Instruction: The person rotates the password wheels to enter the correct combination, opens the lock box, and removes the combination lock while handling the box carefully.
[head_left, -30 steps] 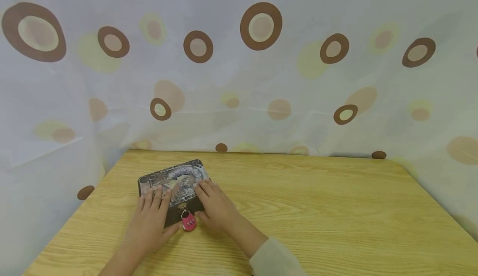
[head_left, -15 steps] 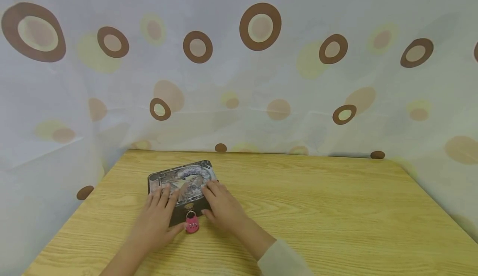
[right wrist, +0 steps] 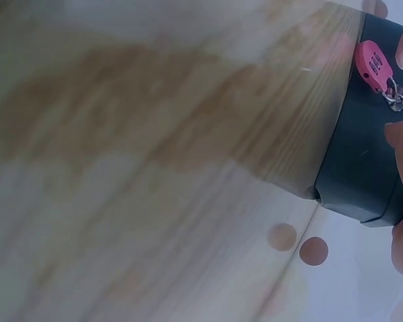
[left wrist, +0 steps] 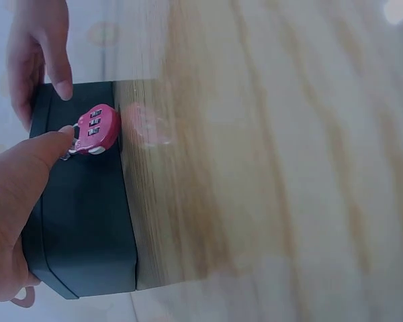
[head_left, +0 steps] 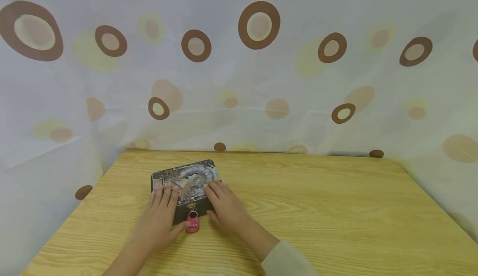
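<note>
Nearest me, a pink combination padlock (head_left: 192, 225) hangs at the clasp (head_left: 191, 206) of a picture-lidded box (head_left: 189, 177), which my unclenched left hand (head_left: 157, 217) and right hand (head_left: 227, 208), laid straight-fingered on top, seem to steady on the counter's left (head_left: 123, 176), before a circle-patterned sheet (head_left: 231, 72).

The box (head_left: 188, 184) has shifted on the surface (head_left: 317, 209) toward the right hand's side, and both the left hand (head_left: 158, 218) and right hand (head_left: 227, 209) have travelled with it. The pink padlock (head_left: 192, 223), tilted a second ago, now hangs straighter, farther from the right hand's thumb.
</note>
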Demonstrator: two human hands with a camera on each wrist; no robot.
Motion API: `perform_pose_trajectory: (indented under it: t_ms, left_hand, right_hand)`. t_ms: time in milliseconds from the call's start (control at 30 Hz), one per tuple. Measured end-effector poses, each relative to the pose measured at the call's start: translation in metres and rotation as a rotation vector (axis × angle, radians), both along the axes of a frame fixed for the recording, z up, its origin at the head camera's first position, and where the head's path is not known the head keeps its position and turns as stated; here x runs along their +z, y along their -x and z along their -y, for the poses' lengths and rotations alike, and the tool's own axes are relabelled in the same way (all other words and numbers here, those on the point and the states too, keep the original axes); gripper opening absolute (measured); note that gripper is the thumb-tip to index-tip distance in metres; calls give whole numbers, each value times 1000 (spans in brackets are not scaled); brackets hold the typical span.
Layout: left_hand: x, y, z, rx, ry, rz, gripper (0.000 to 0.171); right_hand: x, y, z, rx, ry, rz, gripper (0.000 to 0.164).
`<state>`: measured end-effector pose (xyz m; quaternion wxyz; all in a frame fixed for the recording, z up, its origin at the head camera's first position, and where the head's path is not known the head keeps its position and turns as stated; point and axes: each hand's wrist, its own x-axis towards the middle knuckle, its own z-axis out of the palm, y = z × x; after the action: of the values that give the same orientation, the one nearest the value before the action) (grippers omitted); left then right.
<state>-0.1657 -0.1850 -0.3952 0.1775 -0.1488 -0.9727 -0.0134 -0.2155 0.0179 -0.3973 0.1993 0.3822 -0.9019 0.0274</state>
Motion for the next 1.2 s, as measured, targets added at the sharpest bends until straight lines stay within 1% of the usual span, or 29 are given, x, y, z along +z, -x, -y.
perform_pose_trajectory:
  t_ms: [167,333,600,767,900,1200]
  left_hand:
    - [1,0,-2,0,4,24,88]
    - [2,1,-4,-10,1,23,88]
    - [1,4,-8,-38,-10,21,89]
    - [0,7,-13,-55,-13,16,89]
    - [0,9,-17,-65,-22,26,88]
    - [0,13,-27,-85,-24,41,89]
  right_hand:
    - [-1,0,-2,-2,-25,-36,56]
    - [0,-2,-5,-5,-29,-62,56]
    - [-2,-2,-11,-13,-30,-116,57]
    - [-2,-2,-15,-33,-20,-110,58]
    - [-1,-3,-19,-50,-29,-101,58]
    - [-3,-5,-32,-45,28,-98,57]
